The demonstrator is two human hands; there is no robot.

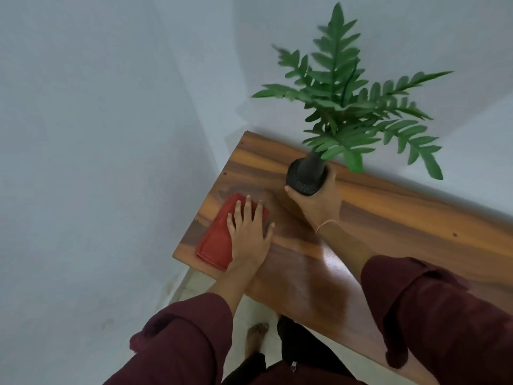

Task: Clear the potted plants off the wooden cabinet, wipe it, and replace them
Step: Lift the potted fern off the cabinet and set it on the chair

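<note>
Potted plant (304, 177): one, gripped by right hand (319, 207); cloth (215, 244): one, under left hand (249, 234).

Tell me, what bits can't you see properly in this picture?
Head view, the only one:
- Black pot: I cannot tell whether it rests on the wooden cabinet or is lifted; the right hand gripping it hides that.
- Red cloth: its right part is covered by the left hand.
- Cabinet's right end: cut off by the picture's edge.
- Fern leaves: some tips are blurred.
</note>
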